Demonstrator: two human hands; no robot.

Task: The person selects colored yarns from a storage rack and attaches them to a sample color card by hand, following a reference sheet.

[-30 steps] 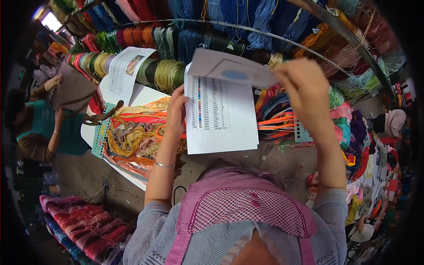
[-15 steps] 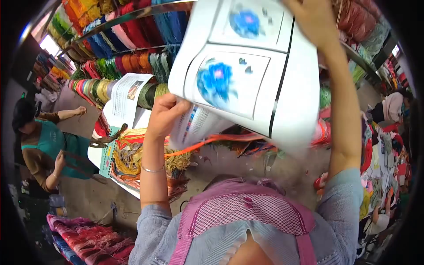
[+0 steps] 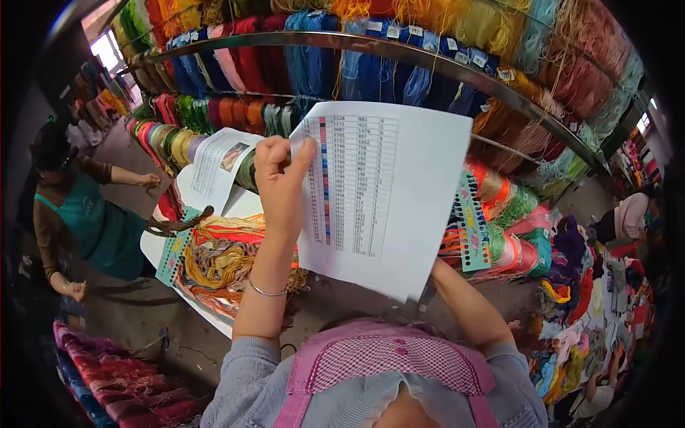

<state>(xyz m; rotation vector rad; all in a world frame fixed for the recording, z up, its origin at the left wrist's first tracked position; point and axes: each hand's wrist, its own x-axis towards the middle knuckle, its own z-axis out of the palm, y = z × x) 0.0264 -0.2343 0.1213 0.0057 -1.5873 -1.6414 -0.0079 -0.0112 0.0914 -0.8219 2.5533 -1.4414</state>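
My left hand pinches the upper left edge of a white printed sheet, thumb on its front. The sheet carries a table of numbers with a column of small colour blocks. It is held up before my chest, slightly tilted. My right hand is at the sheet's lower right, its fingers hidden behind the paper. Below and left of my left hand lie mixed thread skeins beside a green punched card. Another punched card with bright skeins shows right of the sheet.
Metal rails hung with coloured thread hanks curve across the back. Another printed sheet lies on the left near rolled skeins. A person in a green apron stands at left. Pink and red hanks lie lower left; thread piles are at right.
The blue flower prints have gone from view, and the number table now faces me. My right hand has come down from the top to behind the sheet's lower right.
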